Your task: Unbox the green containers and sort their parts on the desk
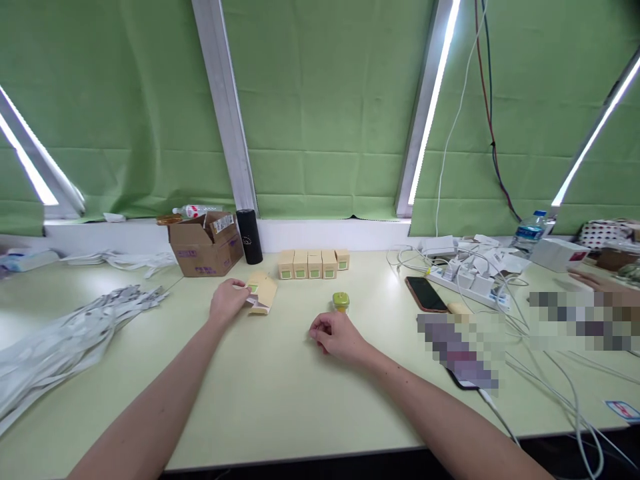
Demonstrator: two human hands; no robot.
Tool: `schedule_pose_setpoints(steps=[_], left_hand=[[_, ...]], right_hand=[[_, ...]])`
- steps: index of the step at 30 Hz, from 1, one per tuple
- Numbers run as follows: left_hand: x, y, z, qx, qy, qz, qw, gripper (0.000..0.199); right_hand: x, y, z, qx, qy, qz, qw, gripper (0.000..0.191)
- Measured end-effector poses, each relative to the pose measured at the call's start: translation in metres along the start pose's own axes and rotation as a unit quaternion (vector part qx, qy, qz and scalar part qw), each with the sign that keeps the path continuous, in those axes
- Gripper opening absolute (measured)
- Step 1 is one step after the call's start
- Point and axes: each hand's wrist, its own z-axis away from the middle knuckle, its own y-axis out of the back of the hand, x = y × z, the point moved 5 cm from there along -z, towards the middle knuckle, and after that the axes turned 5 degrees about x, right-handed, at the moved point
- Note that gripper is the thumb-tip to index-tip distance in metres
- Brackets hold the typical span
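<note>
My left hand (229, 301) is closed on the left edge of a small kraft-paper box (264, 292), which looks flattened, with its flaps open toward me. My right hand (337, 335) hovers over or rests on the table with fingers curled and thumb pressed to them. What those fingers hold, if anything, is hidden. Just beyond it stands a small clear jar with a green lid (341, 298), something yellow showing inside. Farther back, several small closed kraft boxes (307, 265) with green-and-white labels stand side by side in a row.
An open cardboard carton (205, 247) and a black cylinder (249, 237) stand at the back left. White strips (75, 333) lie in a heap at left. At right are a phone (425, 294), a power strip (470, 288) and tangled cables. Another person's hand (600, 281) shows far right.
</note>
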Motion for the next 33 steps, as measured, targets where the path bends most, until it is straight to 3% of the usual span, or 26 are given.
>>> schedule_pose_setpoints(steps=[4,11,19,21,24,27,30,33], left_hand=[[0.003,-0.001,0.004,-0.007,-0.011,-0.069,0.998,0.041],[0.014,0.01,0.016,-0.012,-0.043,-0.136,0.99,0.038],[0.02,0.017,0.018,0.03,-0.071,-0.127,0.989,0.034],[0.022,0.021,0.019,0.065,-0.089,-0.114,0.987,0.032],[0.033,0.03,0.027,0.143,-0.157,-0.073,0.974,0.03],[0.056,0.035,0.045,0.192,-0.252,-0.014,0.948,0.026],[0.086,0.027,0.072,0.146,-0.354,0.04,0.923,0.023],[0.115,0.008,0.101,0.043,-0.408,0.055,0.91,0.023]], right_hand=[[0.001,-0.001,0.001,-0.006,0.002,0.003,1.0,0.011],[0.004,-0.001,-0.002,-0.004,0.014,0.015,1.0,0.011],[0.007,0.0,-0.002,0.015,0.044,0.003,0.999,0.01],[0.001,0.009,-0.003,0.064,0.083,-0.003,0.994,0.013],[-0.008,0.037,-0.003,0.188,0.14,-0.023,0.972,0.015],[-0.006,0.068,-0.004,0.301,0.135,-0.031,0.943,0.016],[0.008,0.086,-0.01,0.347,0.106,0.008,0.932,0.026],[0.029,0.087,-0.021,0.318,0.054,0.047,0.945,0.051]])
